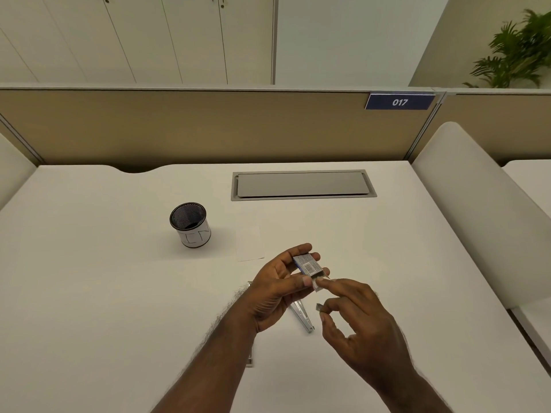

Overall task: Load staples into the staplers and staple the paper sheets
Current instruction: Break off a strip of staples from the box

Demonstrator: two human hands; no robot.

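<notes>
A person sits at a white bench [89, 293], seen from a head-worn camera looking down at both hands. The left hand [277, 290] is curled around a small box of staples [308, 264], gripping it by its sides with the open end facing the right hand. The right hand [354, 317] reaches across, forefinger and thumb pinching a pale strip [318, 285] at the mouth of the box, probably its flap or a row of staples; which one is too small to tell. Its lower fingers also appear to pinch a small grey piece [319, 307], perhaps a short row of staples.

A metal stapler [301, 315] lies on the bench just beneath the hands, mostly hidden by them and seemingly opened out. A sheet of white paper [249, 244] lies flat a little further back, and a black mesh pen cup [190, 225] stands to its left.

The step in hand looks to be drawing staples from the box. Doing it well likely means holding the box steady and level, pulling the row out straight so it does not snap, then laying it legs down into the stapler's channel.
</notes>
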